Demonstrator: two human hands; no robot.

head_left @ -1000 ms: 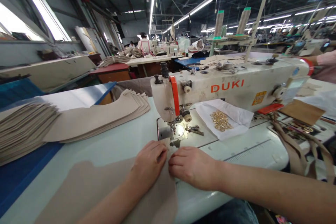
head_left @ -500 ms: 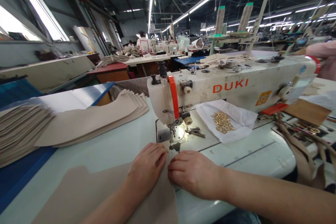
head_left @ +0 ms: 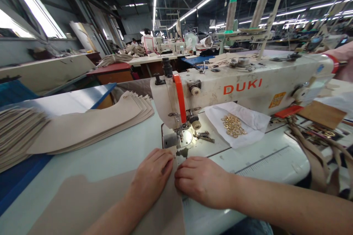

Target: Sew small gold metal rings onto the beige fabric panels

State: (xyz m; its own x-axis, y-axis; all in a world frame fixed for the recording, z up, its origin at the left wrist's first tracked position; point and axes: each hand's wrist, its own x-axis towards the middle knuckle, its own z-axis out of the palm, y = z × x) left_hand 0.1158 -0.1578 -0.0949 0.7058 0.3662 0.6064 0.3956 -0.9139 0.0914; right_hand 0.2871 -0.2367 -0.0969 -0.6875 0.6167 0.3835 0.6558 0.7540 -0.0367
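Note:
A large beige fabric panel (head_left: 102, 198) lies on the pale table in front of the sewing machine (head_left: 248, 84). My left hand (head_left: 151, 176) is closed on the panel near its narrow far end, thumb and fingers pressed together. Just to its right, my right hand (head_left: 204, 181) is curled over the panel's right edge, its fingertips hidden. The panel's tip lies short of the presser foot (head_left: 180, 136), on the near side of the lit needle plate (head_left: 188, 138). A small metal tool, perhaps thread snips (head_left: 204, 136), rests right of the plate.
Stacked beige panels (head_left: 110, 119) lie at the left, with another pile (head_left: 19, 136) beyond them. Gold rings (head_left: 234, 125) sit on a white sheet (head_left: 253, 128) under the machine arm. Beige straps (head_left: 311, 154) hang at the right. A co-worker's pink sleeve (head_left: 344, 57) shows at the right edge.
The view has shifted slightly, moving the machine and stacks a little left and up in the picture. Both hands stay on the panel in nearly the same pose.

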